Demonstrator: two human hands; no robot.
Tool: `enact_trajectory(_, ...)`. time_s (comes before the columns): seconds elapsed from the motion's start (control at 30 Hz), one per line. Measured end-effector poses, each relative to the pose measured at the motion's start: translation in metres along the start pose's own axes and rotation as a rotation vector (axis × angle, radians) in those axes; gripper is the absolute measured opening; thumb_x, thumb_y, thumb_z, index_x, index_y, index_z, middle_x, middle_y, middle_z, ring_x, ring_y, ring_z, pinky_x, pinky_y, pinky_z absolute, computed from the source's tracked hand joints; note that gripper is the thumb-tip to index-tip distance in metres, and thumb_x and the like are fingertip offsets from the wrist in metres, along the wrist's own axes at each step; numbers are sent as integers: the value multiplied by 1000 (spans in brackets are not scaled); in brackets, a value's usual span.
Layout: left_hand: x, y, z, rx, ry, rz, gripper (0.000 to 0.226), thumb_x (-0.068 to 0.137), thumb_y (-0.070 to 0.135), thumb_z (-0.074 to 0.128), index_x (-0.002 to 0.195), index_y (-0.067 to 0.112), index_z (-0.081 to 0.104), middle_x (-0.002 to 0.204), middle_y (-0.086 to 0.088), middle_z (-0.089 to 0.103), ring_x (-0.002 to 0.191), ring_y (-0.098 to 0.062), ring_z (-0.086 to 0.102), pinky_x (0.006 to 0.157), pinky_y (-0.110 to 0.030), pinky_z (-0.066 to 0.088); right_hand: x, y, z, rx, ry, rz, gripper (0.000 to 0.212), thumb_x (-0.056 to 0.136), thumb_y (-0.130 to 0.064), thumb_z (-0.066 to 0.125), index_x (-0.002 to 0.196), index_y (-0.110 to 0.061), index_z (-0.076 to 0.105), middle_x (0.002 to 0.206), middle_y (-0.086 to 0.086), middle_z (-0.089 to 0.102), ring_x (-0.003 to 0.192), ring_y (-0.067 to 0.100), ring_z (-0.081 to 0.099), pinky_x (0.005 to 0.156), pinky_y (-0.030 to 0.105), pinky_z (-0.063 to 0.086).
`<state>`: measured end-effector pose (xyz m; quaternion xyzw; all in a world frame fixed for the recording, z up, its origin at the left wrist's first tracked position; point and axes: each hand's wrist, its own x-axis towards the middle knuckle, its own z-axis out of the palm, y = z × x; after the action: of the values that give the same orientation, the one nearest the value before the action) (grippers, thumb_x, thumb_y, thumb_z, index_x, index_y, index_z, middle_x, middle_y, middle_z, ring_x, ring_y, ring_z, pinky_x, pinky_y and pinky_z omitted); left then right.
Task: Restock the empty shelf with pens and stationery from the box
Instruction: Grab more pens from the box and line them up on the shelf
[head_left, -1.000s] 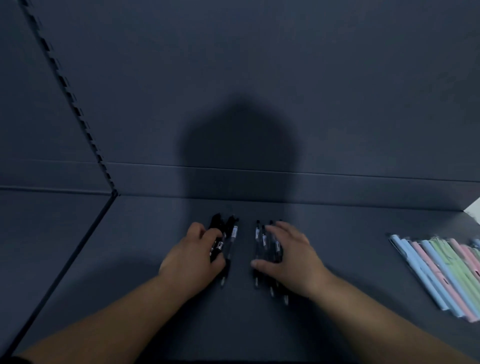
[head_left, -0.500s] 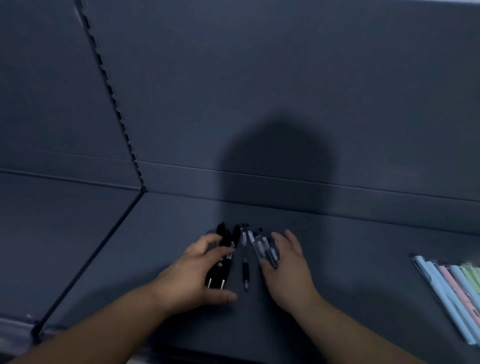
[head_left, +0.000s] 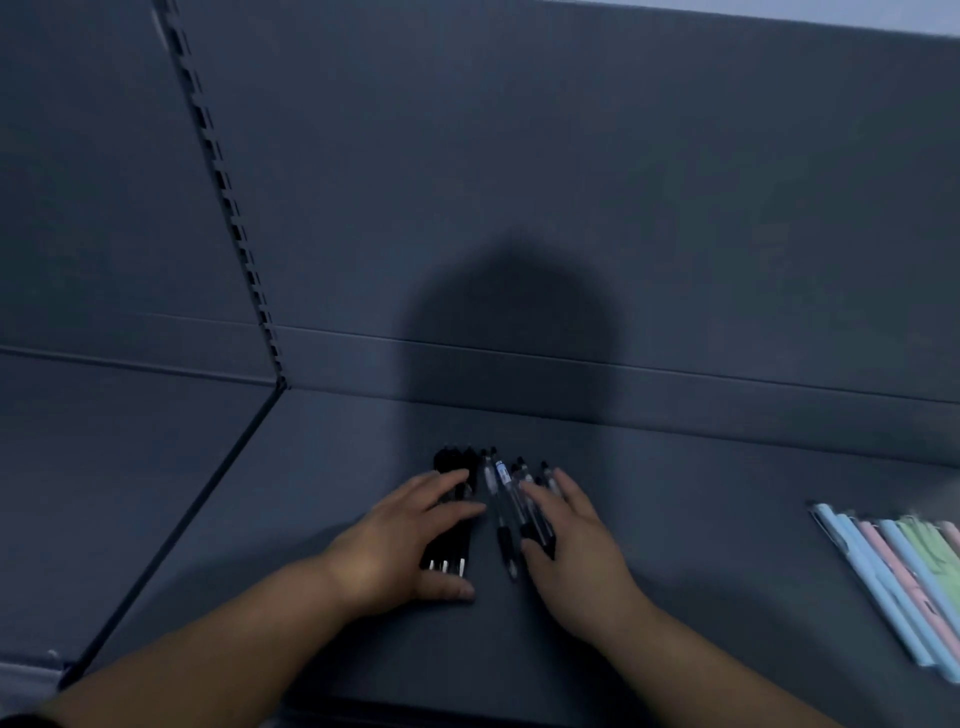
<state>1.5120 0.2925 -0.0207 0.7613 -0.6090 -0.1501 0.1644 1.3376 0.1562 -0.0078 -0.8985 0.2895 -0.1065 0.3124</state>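
As the left hand (head_left: 410, 540) lies spread-fingered on black pens (head_left: 453, 512) and right hand (head_left: 574, 553) straight-fingered on clear pens (head_left: 511, 496), both seemingly herd them into one row on the shelf (head_left: 691, 499).

I see the left hand (head_left: 400, 545) lying flat over a bunch of black pens (head_left: 450, 543) on the dark shelf (head_left: 701, 519), fingers straight. The right hand (head_left: 576, 551) rests flat on clear-barrelled pens (head_left: 503, 519) just beside them. Pastel pens (head_left: 893, 571) lie in a row well apart at the right.

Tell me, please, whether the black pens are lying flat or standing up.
Lying flat: the black pens rest side by side on the shelf.
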Motion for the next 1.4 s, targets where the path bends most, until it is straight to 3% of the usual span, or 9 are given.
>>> enact_trajectory(0.07,1,-4,-1,18,-13,20,83,71,71,61,143,45,29,156,22,4,142,-1,-5,114,-19,3,3,-5,5,9,33,42,56,94,-22,55,146,-28,37,161,-1,9,146,9,15,111,11,10)
enact_trajectory(0.2,-1,-9,-3,36,24,59,81,71,72,61,141,40,36,156,17,13,143,-4,1,111,-16,4,8,-13,14,-212,11,94,64,89,-57,47,148,-42,26,161,-8,1,145,17,9,118,29,14)
enact_trajectory(0.47,-4,-9,0,11,44,101,77,73,71,58,139,38,35,154,17,9,140,-4,-1,110,-18,8,17,-16,21,-257,78,362,59,100,-37,31,154,-34,5,162,-1,-8,148,26,-5,119,33,2)
enact_trajectory(0.67,-1,-12,1,23,65,136,77,73,72,57,138,36,37,154,12,13,141,-8,4,113,-23,15,7,-18,20,-252,84,394,63,98,-46,37,153,-32,10,162,1,-6,148,29,-4,119,34,1)
enact_trajectory(0.83,1,-14,1,-3,70,153,76,71,73,58,135,38,39,152,17,12,136,-1,4,111,-22,14,28,-8,-2,-283,156,271,59,94,-52,45,148,-31,32,161,-2,14,148,22,8,120,37,10)
enact_trajectory(1.03,-9,-13,4,-9,83,152,77,68,75,57,134,39,40,150,14,17,137,-2,5,109,-18,14,68,9,-24,-248,-61,168,60,98,-41,48,149,-14,31,157,3,27,144,16,24,114,20,14)
enact_trajectory(1.23,-19,-2,4,-5,91,84,77,70,71,61,136,38,40,152,15,17,136,2,4,109,-14,10,55,13,-19,-275,-24,99,56,96,-44,50,141,-14,43,145,3,42,128,20,46,105,23,33)
enact_trajectory(1.33,-21,7,4,1,68,30,76,71,69,64,136,38,40,152,16,15,137,2,4,108,-13,8,45,17,-17,-298,-13,6,56,95,-46,49,142,-15,42,144,3,43,129,19,45,107,24,31)
enact_trajectory(1.4,-21,12,3,-11,71,-6,75,70,67,66,135,38,41,152,17,16,135,5,5,108,-11,9,44,22,-20,-311,-26,-67,62,95,-49,47,147,-17,35,152,2,36,138,18,33,114,26,22)
